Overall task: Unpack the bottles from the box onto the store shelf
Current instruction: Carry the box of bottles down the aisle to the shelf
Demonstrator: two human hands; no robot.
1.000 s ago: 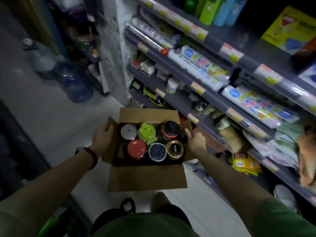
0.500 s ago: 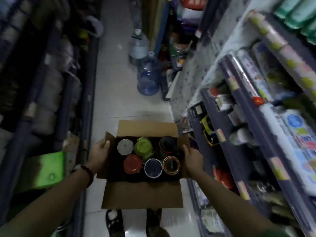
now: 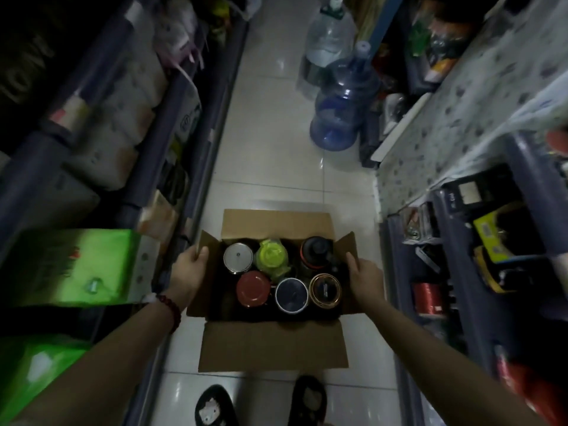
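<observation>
Head view, looking down a narrow shop aisle with a pale tiled floor (image 3: 270,142).

A brown cardboard box (image 3: 273,345) is held above the floor at the centre of the view, all four flaps folded outward. The left hand (image 3: 189,269) grasps the left side flap, its grip clamped on the cardboard with the thumb over the flap's upper edge. The right hand (image 3: 367,279) holds the right side of the box, thumb laid along the inner edge; its grip is likewise closed on the cardboard. A dark red bead bracelet (image 3: 170,309) sits on the left wrist.

Six bottles stand upright inside the box, seen from above in two rows. Back row, left to right: a silver-lidded bottle (image 3: 238,258), a yellow-green lidded bottle (image 3: 272,256), and a black bottle with a red ring below its cap (image 3: 316,250). Front row, left to right: a red-lidded bottle (image 3: 253,287), a dark blue lidded bottle with a pale rim (image 3: 291,295), and a dark lid with a gold rim (image 3: 325,290). The bottles are packed close together; all remain in the box.

Shelving runs down both sides of the aisle. The right shelf (image 3: 522,229) carries small packaged goods, too dim to identify. The left shelf (image 3: 33,167) holds pale wrapped packs and bright green packages (image 3: 73,265).

Two large water jugs stand on the floor farther down the aisle, one blue (image 3: 344,103) and one clear (image 3: 329,32) behind it. Two dark slippers (image 3: 307,401) show at the bottom edge.
</observation>
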